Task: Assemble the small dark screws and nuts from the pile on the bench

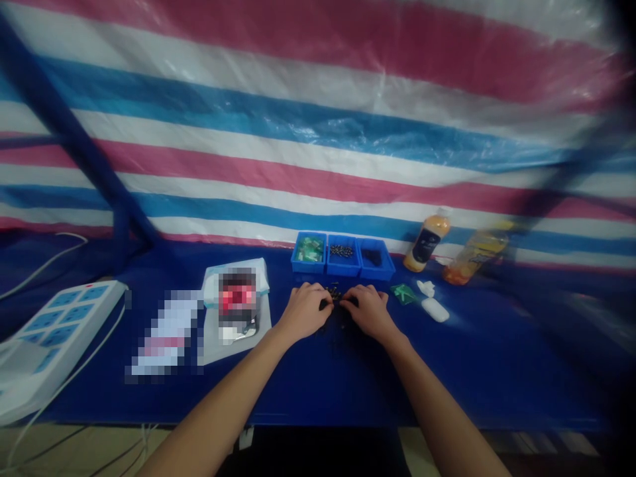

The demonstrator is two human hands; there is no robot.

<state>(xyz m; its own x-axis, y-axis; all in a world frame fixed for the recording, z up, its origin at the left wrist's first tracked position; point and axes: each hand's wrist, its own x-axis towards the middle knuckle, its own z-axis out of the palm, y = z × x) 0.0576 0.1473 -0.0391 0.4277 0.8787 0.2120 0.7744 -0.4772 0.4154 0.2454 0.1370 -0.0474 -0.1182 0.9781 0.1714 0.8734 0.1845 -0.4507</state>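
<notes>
My left hand and my right hand lie close together on the blue tabletop, fingertips nearly meeting. Between and under them is a scatter of small dark metal parts, possibly screws. Some of these spread toward me on the blue surface. Whether either hand grips a part is hidden by the fingers. Just beyond my hands stands a blue three-compartment parts tray: green packets fill the left bin, dark metal parts the middle bin, and darker small items the right bin.
Right of my hands lie a green packet and white pieces. Behind them stand an orange-capped bottle and a yellow bottle. On the left are pixelated items on white sheets and a white power strip.
</notes>
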